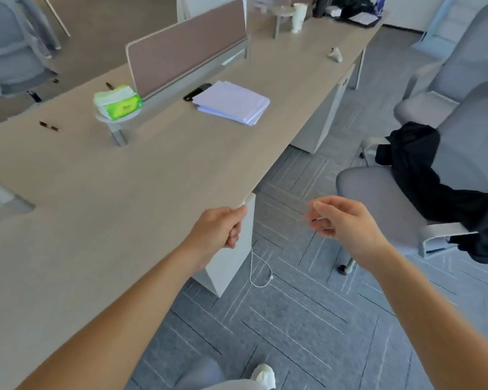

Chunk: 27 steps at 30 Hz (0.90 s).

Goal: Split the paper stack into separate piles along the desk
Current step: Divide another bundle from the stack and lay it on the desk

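Gripping end of white cable (258,274) w/ L hand (220,229) at desk's (124,192) front edge, fingers curled round it, rest dangling toward floor; prob. getting it out of the way first. Nothing in R hand (347,220): off the desk, in mid-air, fingers loosely bent, free to reach. Paper stack (231,102) on far stretch of surface, betw. divider (186,43) and front edge, well apart from both hands. Slightly fanned, so prob. easy to lift off in batches. Not yet split; no separate piles laid out.
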Each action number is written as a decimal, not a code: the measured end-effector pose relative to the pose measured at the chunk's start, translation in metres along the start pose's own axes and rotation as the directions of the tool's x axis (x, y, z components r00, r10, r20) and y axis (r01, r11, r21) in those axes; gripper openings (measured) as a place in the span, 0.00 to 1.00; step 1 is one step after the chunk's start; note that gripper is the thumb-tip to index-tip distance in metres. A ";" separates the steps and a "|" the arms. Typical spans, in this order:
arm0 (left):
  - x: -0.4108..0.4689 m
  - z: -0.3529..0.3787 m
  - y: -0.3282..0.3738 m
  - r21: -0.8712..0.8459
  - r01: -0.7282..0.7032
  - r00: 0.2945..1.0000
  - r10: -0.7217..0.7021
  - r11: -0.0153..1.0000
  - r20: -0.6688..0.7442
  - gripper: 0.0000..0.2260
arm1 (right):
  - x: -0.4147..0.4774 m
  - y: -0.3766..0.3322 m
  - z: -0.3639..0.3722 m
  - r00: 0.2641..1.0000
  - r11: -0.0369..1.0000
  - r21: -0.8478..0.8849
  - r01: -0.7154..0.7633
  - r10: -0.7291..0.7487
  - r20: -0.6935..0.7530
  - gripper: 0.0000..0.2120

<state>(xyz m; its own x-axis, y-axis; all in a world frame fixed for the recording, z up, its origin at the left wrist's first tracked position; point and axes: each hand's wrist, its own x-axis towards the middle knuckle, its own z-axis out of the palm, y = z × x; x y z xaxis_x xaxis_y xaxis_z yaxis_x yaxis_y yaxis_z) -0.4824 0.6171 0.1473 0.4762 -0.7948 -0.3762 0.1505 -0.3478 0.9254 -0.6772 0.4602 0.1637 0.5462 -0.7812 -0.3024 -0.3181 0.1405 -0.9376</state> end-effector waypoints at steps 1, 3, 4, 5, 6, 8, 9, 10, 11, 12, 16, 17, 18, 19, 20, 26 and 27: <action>0.012 0.006 0.004 0.035 -0.004 1.000 0.003 0.999 0.014 0.19 | 0.013 -0.001 -0.008 1.000 1.000 0.005 -0.003 0.003 -0.005 0.07; 0.037 0.012 0.010 0.088 -0.006 1.000 0.004 0.996 0.025 0.20 | 0.042 -0.003 -0.021 1.000 1.000 0.010 -0.017 0.017 -0.019 0.07; 0.052 0.013 0.013 0.102 -0.005 1.000 0.003 0.995 0.021 0.20 | 0.057 -0.003 -0.025 0.999 1.000 0.010 -0.025 0.026 -0.022 0.08; 0.068 0.013 0.016 0.111 -0.006 1.000 0.005 0.994 0.014 0.21 | 0.073 -0.005 -0.027 0.999 0.999 0.005 -0.033 0.033 -0.017 0.08; 0.085 0.011 0.020 0.117 -0.009 1.000 0.008 0.993 0.009 0.21 | 0.089 -0.008 -0.028 0.999 0.999 -0.011 -0.040 0.040 -0.004 0.08; 0.122 0.009 0.028 0.117 -0.012 1.000 0.011 0.993 0.011 0.22 | 0.121 -0.015 -0.031 0.998 0.997 -0.065 -0.045 0.047 0.032 0.08; 0.143 0.008 0.031 0.110 -0.013 1.000 0.012 0.994 0.015 0.21 | 0.137 -0.020 -0.033 0.998 0.995 -0.090 -0.048 0.053 0.046 0.08; 0.162 0.007 0.035 0.102 -0.010 1.000 0.009 0.995 0.017 0.21 | 0.152 -0.025 -0.035 0.997 0.993 -0.104 -0.054 0.060 0.054 0.08; 0.182 0.005 0.040 0.085 -0.010 1.000 0.009 0.996 0.014 0.21 | 0.167 -0.031 -0.037 0.997 0.992 -0.110 -0.055 0.061 0.055 0.08; 0.201 0.004 0.046 0.067 -0.013 1.000 0.013 0.998 0.009 0.22 | 0.183 -0.039 -0.038 0.997 0.992 -0.113 -0.052 0.059 0.054 0.08; 0.266 0.003 0.076 -0.017 -0.022 0.998 0.021 1.000 -0.052 0.19 | 0.239 -0.068 -0.046 0.999 0.993 -0.113 -0.036 0.038 0.014 0.09; 0.279 0.003 0.084 -0.039 -0.021 0.997 0.017 0.999 -0.080 0.19 | 0.254 -0.075 -0.049 0.999 0.993 -0.117 -0.027 0.030 0.020 0.08; 0.292 0.003 0.091 -0.058 -0.025 0.995 0.019 0.998 -0.099 0.19 | 0.269 -0.081 -0.053 0.999 0.993 -0.119 -0.023 0.027 0.032 0.08; 0.306 0.003 0.098 -0.074 -0.032 0.994 0.024 0.997 -0.106 0.18 | 0.285 -0.088 -0.058 0.999 0.993 -0.120 -0.020 0.026 0.048 0.07; 0.320 0.002 0.104 -0.084 -0.038 0.994 0.029 0.996 -0.105 0.18 | 0.303 -0.093 -0.063 0.998 0.992 -0.123 -0.016 0.024 0.062 0.07; 0.407 0.007 0.122 -0.138 0.018 0.977 -0.047 0.990 -0.206 0.18 | 0.423 -0.110 -0.090 0.987 0.990 -0.144 0.002 0.021 0.158 0.06; 0.420 0.010 0.124 -0.157 0.030 0.969 -0.067 0.987 -0.239 0.18 | 0.445 -0.112 -0.094 0.983 0.990 -0.142 0.005 0.021 0.180 0.06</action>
<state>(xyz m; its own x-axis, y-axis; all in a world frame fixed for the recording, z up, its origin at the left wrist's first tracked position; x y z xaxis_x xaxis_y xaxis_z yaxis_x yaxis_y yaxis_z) -0.2723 0.2347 0.1038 0.6583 -0.6276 -0.4157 0.2989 -0.2890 0.9095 -0.4717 0.0395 0.1504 0.6703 -0.6554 -0.3482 -0.4221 0.0493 -0.9052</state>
